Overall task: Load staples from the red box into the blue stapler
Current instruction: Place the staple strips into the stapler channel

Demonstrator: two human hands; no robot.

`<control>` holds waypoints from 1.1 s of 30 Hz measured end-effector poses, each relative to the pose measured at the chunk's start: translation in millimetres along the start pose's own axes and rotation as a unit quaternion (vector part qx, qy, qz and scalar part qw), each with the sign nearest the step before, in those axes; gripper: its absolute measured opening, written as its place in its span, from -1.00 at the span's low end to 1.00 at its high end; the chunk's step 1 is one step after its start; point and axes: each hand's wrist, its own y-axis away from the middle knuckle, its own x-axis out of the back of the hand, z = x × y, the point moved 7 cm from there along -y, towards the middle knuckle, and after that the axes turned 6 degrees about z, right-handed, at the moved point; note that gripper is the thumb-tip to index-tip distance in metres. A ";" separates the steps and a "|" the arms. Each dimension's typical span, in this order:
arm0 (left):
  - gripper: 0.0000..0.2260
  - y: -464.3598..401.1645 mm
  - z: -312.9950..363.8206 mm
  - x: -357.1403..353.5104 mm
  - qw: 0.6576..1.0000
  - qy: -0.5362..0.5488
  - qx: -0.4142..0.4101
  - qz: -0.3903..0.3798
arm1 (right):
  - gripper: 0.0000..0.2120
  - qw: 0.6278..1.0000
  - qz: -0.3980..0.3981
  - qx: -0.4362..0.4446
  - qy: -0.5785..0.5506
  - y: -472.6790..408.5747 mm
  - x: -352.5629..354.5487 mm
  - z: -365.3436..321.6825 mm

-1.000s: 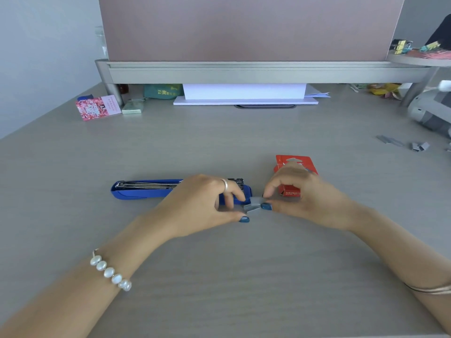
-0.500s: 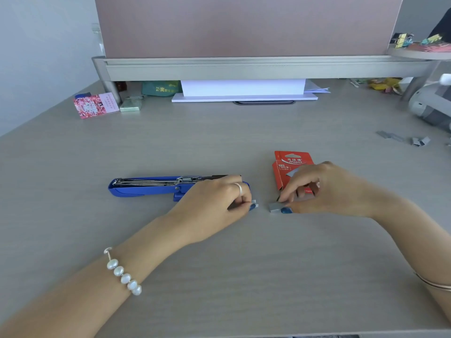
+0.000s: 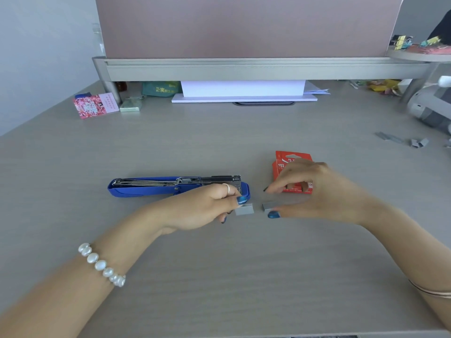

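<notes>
The blue stapler (image 3: pixel 146 190) lies opened out flat at the desk's middle, its metal magazine (image 3: pixel 210 179) facing up. My left hand (image 3: pixel 205 206) sits just in front of the stapler's right end and pinches a short grey staple strip (image 3: pixel 244 211) between thumb and fingers. A longer staple strip (image 3: pixel 272 206) lies on the desk a little to the right, apart from the short one. My right hand (image 3: pixel 322 191) hovers over it with fingers spread; the thumb touches the strip's near side and the index finger is lifted. The red staple box (image 3: pixel 284 162) stands behind that hand, partly hidden.
Loose staple strips (image 3: pixel 390 137) lie at the far right near a grey device (image 3: pixel 429 111). At the back, under a raised shelf (image 3: pixel 244 69), are a white paper stack (image 3: pixel 244 90), a pink packet (image 3: pixel 94 106) and a small green box (image 3: pixel 130 106).
The one staple strip held between both hands has come apart into two pieces. My hands moved apart, and my right hand's fingers lifted off its piece.
</notes>
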 end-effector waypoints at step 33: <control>-0.87 -5.7 -25.3 83.7 0.958 -0.086 -0.082 0.262 | -0.85 0.999 -0.038 -0.019 0.025 2.2 -5.2 12.6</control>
